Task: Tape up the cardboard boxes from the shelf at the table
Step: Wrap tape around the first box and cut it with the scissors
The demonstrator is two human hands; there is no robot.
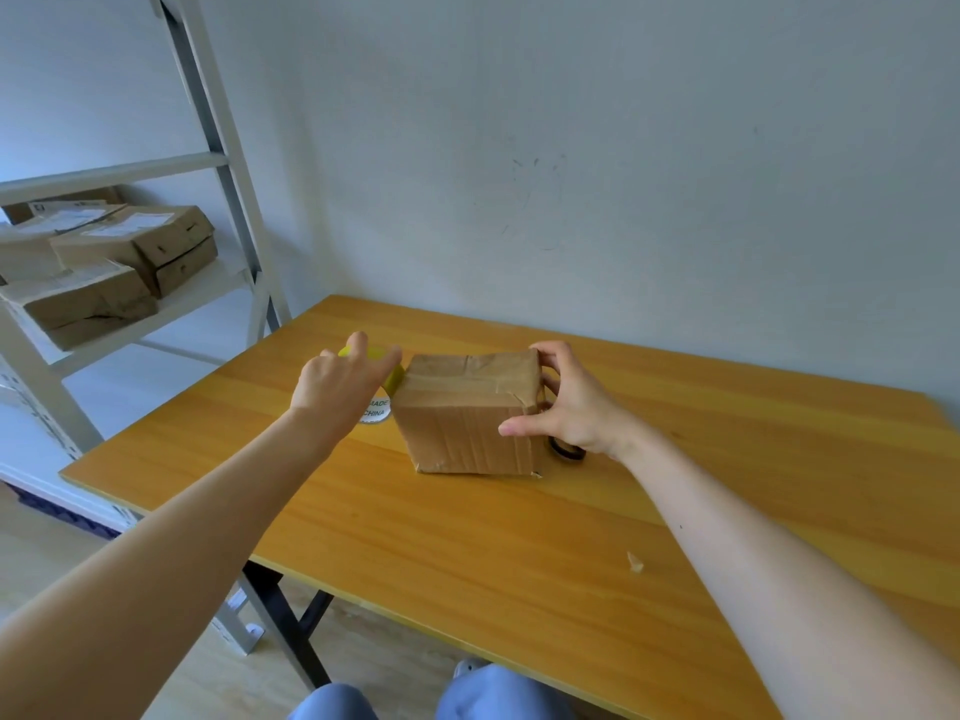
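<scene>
Now the cardboard box (467, 413) stands on the table (467, 563), and the right hand (571, 402) grips its right side. The left hand (337, 381) is open over the yellow tape roll (396, 375) just beside the box. A hasty grab could push the roll away or shift the box.

The desk (467, 537) is showing smooth, faintly glossy wood grain. On it, the cardboard box (467, 423) is looking matt and creased. Left of the desk, the shelf (114, 174) is showing pale painted metal.

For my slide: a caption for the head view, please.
Right hand holds box on table; left hand reaches for yellow tape.
</scene>
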